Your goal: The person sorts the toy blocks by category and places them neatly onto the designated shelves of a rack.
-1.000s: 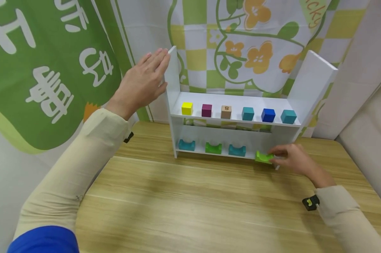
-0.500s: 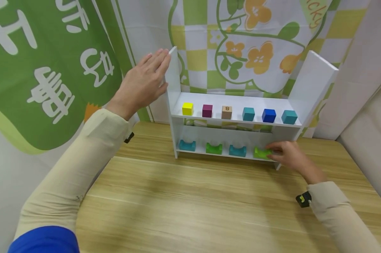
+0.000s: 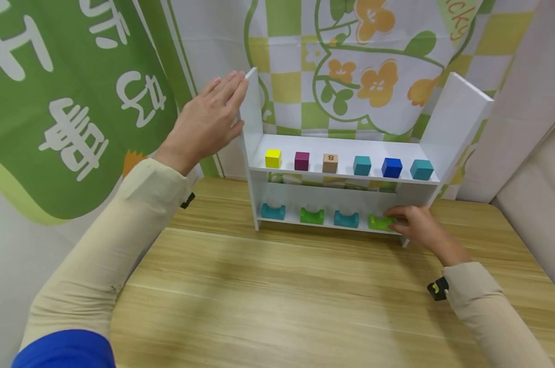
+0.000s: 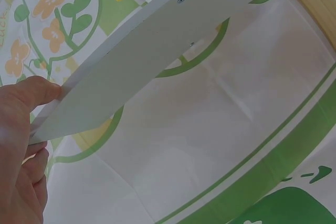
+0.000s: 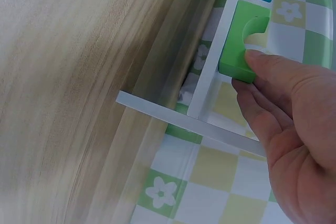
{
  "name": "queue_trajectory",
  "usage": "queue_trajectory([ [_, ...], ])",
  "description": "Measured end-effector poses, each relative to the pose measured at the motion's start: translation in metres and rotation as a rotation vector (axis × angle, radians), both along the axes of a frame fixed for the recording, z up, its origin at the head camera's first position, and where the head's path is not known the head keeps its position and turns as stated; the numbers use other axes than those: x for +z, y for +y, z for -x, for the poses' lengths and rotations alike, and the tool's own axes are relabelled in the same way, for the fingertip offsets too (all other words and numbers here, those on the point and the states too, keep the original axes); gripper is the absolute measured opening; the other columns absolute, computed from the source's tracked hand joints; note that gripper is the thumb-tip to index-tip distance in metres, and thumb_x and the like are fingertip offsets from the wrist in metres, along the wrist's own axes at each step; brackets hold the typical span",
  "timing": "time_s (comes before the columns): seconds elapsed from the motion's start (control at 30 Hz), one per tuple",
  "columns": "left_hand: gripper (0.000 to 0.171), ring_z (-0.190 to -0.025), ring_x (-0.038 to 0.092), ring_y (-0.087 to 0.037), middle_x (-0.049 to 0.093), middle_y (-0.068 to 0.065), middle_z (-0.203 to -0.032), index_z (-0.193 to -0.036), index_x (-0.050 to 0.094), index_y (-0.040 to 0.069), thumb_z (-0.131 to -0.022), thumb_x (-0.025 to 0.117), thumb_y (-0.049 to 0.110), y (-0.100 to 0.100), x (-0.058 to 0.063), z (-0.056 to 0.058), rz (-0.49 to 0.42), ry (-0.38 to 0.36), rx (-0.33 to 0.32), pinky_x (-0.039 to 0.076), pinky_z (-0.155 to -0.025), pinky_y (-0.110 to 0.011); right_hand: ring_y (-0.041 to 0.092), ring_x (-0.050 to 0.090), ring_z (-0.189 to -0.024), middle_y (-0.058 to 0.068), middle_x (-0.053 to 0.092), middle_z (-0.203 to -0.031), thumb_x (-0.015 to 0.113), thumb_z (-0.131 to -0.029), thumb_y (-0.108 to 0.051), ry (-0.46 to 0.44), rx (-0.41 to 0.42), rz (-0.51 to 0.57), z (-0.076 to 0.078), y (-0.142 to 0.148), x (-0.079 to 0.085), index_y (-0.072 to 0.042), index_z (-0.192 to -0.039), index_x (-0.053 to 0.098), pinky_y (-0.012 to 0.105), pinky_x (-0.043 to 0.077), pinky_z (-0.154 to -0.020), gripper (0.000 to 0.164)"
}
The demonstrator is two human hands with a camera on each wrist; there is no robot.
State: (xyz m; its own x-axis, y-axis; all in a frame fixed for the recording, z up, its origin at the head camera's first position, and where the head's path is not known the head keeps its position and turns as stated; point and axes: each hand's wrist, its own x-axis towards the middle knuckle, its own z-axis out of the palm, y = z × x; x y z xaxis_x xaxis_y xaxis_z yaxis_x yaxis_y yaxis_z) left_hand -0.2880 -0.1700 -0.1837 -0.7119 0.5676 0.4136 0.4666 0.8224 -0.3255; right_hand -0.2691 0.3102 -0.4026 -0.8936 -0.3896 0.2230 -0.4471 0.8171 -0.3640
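At the left of the white shelf [image 3: 341,145], my left hand [image 3: 208,115] holds the upper end of the side panel [image 4: 115,82]; the left wrist view has the panel's corner between thumb and fingers. My right hand [image 3: 424,230] pinches the right end of a light green arch block [image 5: 240,40], which sits notch up at the right of the lower board. Left of it stand a teal arch block [image 3: 346,220], a green arch block [image 3: 311,216] and another teal arch block [image 3: 273,212], notches up. The right fingers partly hide the light green block.
Along the upper board runs a row of cubes: yellow [image 3: 273,159], maroon [image 3: 302,161], wooden with an 8 [image 3: 330,163], teal, blue and teal. The shelf stands at the back of a wooden table [image 3: 277,296], before a patterned cloth [image 3: 286,87].
My right hand has moved left and brought the light green arch block from a tilted position at the board's front edge to upright on the lower board. My left hand has stayed in place.
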Motion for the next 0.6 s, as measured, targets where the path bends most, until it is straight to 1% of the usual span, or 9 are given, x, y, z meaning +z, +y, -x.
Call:
queue_trajectory([
  [0.27,0.073,-0.164,0.021,-0.037,0.019,-0.023,-0.175,-0.166,0.017,-0.006,-0.11,0.053,0.022,-0.001,0.001,-0.001,0.011,-0.004,0.01,0.013,-0.138,-0.046,0.047,0.072,-0.113,0.028,0.074,-0.12,0.078,-0.091,0.001,-0.019,-0.002,-0.009,0.002,-0.003,0.001,0.006,-0.117,0.076,0.06,0.063,-0.095,0.027],
  [0.43,0.074,-0.164,0.02,-0.037,0.017,-0.023,-0.176,-0.167,0.016,-0.005,-0.11,0.054,0.023,-0.002,0.001,0.0,0.011,-0.005,0.014,0.012,-0.139,-0.047,0.049,0.07,-0.117,0.029,0.071,-0.128,0.078,-0.093,-0.004,-0.045,-0.035,-0.026,-0.001,-0.004,0.004,0.006,-0.124,0.073,0.062,0.061,-0.098,0.034],
  [0.5,0.077,-0.165,0.018,-0.037,0.014,-0.021,-0.177,-0.168,0.012,-0.001,-0.109,0.055,0.024,-0.001,0.0,0.001,-0.008,-0.012,0.008,0.013,-0.139,-0.049,0.051,0.068,-0.12,0.031,0.069,-0.132,0.078,-0.094,-0.008,-0.054,-0.054,-0.035,-0.004,-0.003,0.008,0.006,-0.129,0.071,0.063,0.06,-0.099,0.038],
  [0.6,0.087,-0.166,0.015,-0.036,0.005,-0.018,-0.179,-0.17,0.003,0.005,-0.107,0.06,0.025,-0.001,-0.003,0.004,-0.081,-0.036,-0.017,0.014,-0.139,-0.05,0.054,0.065,-0.123,0.032,0.065,-0.138,0.076,-0.097,-0.017,-0.065,-0.063,-0.053,-0.013,-0.002,0.016,0.006,-0.136,0.067,0.066,0.058,-0.1,0.045],
])
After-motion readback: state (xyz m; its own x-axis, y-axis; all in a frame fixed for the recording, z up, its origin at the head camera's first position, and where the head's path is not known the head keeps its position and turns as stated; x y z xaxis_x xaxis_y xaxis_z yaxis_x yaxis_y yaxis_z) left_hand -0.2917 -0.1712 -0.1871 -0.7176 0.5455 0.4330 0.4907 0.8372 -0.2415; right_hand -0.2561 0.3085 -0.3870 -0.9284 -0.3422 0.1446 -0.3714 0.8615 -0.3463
